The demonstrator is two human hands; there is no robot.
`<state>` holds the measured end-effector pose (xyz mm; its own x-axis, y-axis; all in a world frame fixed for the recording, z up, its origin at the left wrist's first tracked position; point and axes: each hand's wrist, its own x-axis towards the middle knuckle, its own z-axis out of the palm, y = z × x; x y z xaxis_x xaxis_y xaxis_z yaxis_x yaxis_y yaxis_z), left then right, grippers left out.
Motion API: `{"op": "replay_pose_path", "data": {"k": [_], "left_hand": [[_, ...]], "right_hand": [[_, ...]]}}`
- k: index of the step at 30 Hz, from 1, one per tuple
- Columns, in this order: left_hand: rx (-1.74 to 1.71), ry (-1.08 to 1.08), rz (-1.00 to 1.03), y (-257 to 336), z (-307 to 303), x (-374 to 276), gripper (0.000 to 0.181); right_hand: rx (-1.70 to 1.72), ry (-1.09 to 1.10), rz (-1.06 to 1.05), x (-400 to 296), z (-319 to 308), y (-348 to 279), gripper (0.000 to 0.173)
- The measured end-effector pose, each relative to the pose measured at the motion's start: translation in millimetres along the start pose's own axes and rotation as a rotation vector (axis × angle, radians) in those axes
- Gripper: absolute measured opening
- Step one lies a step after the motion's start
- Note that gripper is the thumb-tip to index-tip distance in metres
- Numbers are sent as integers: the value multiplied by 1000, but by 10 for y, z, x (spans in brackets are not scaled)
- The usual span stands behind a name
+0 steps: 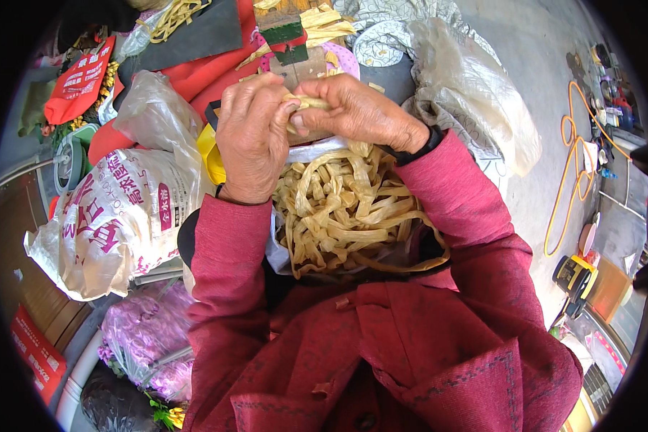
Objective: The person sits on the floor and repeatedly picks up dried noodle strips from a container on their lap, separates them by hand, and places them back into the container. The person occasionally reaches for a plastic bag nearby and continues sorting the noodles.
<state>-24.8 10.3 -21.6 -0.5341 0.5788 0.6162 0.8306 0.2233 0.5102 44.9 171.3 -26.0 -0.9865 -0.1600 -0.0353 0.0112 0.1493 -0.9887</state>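
Both my hands meet above my lap around a short piece of pale tan plant-fibre strip (312, 101). My left hand (251, 135) pinches its left end with thumb and fingers. From the other side my right hand (364, 108) grips it, thumb bent underneath. Partly hidden by the fingers, the strip may be folded or knotted; I cannot tell. Below the hands, a loose heap of long, flat tan strips (345, 210) fills a container with a white plastic liner (279, 251). One strip trails over its right side.
Ahead stands a wooden piece with a dark green edge (283, 33), beside cut strips (326, 24). A printed white plastic sack (135, 210) lies left, above bagged purple flowers (148, 335). A translucent sack (472, 92) rests right. An orange cord (564, 200) loops across the floor.
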Motion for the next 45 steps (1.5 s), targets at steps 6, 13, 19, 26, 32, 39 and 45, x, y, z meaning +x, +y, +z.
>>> {"op": "replay_pose_path", "data": {"k": [6,13,19,26,32,39,45], "left_hand": [[-655,-6,-510,57,45,-72,3],[-874,24,-705,59,48,-76,6],[-945,-5,-816,15,34,-88,7],[-1122,-119,-991,14,-21,-91,13],[-975,-123,-941,-11,-6,-91,18],[-961,-79,-905,92,8,-59,18],[-869,-121,-775,94,67,-66,27]], "right_hand": [[145,67,198,-9,-44,-66,9],[34,129,4,9,8,-39,13],[-344,128,-99,-2,33,-40,20],[-367,214,-403,60,34,-2,32],[-452,282,-403,54,37,-16,30],[-575,416,-303,13,25,-27,19],[-570,489,-127,43,92,40,11]]}}
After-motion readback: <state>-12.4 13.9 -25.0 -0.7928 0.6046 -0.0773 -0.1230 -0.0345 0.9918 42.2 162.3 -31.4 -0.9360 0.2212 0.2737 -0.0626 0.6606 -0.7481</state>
